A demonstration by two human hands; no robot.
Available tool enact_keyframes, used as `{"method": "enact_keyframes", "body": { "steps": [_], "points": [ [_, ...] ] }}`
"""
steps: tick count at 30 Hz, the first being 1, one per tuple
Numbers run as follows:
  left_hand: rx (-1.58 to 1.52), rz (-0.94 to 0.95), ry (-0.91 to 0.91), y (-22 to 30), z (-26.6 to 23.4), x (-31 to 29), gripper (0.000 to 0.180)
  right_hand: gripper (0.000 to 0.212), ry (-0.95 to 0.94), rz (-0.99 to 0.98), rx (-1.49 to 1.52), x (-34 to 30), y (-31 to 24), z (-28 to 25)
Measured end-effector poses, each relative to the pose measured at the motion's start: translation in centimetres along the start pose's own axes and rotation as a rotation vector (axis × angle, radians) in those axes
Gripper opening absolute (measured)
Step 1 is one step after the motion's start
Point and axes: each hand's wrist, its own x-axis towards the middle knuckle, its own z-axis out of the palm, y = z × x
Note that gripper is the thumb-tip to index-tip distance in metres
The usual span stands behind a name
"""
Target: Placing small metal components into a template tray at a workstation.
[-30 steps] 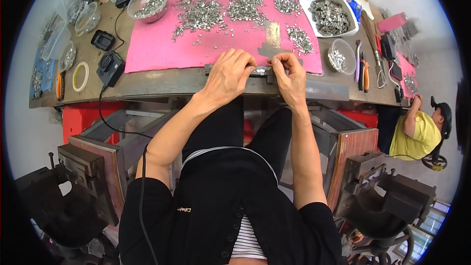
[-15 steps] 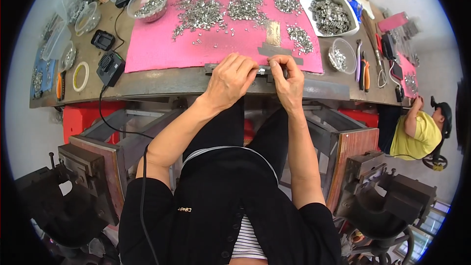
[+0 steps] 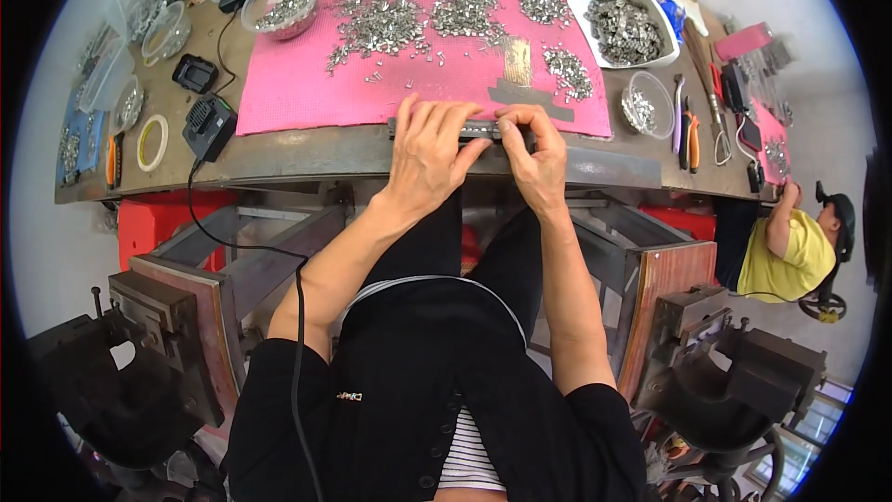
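A narrow dark metal bar-shaped fixture [image 3: 478, 130] lies along the front edge of the bench, with a row of small shiny parts showing in its middle. My left hand [image 3: 426, 153] grips its left end, fingers over the far side and thumb along the near side. At its right end my right hand [image 3: 536, 160] is closed, thumb and fingers pressed on it. The fingers hide both ends of the fixture. Beyond it, a pink mat [image 3: 307, 84] carries loose heaps of small silver metal parts [image 3: 381, 28].
A white tray [image 3: 578, 14] of metal pieces and a clear round tub [image 3: 665, 93] stand right, beside orange-handled pliers [image 3: 692, 144]. Left are a black charger [image 3: 209, 125], its cable, and a tape roll [image 3: 152, 144]. A person in yellow [image 3: 790, 256] works far right.
My left hand has spread along the fixture and my right hand has shifted slightly left and down. Both have gone from pinching near the middle to gripping the fixture's ends.
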Motion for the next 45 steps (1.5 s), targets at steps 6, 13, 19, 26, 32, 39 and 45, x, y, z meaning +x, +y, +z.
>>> {"method": "enact_keyframes", "body": {
  "steps": [6,13,19,26,32,39,45],
  "points": [
    [0.022,-0.002,-0.013,-0.8,-0.2,-0.8,0.051,0.008,-0.056,-0.104,-0.148,0.2,-0.6,0.9],
    [-0.029,-0.019,0.018,-0.7,-0.2,-0.4,0.054,0.012,-0.089,-0.229,-0.271,0.6,-0.3,1.2],
    [-0.028,-0.006,0.018,-0.6,-0.2,-0.5,0.057,0.018,-0.079,-0.483,-0.563,0.6,-0.7,1.3],
    [-0.048,-0.016,-0.004,-0.5,-0.3,-0.8,0.05,0.016,-0.194,-0.384,-0.463,1.1,-0.8,-0.3],
    [-0.056,-0.034,-0.031,0.1,-1.1,1.1,0.035,0.027,-0.044,-0.256,-0.696,2.7,1.7,-3.7],
    [-0.032,0.019,-0.082,-2.7,3.4,7.9,0.013,0.022,-0.057,-0.316,-0.789,3.0,2.2,-3.8],
    [-0.01,0.068,-0.406,-3.0,4.2,10.6,0.01,0.017,0.054,-0.151,-0.495,2.0,2.6,-4.2]
  ]
}}
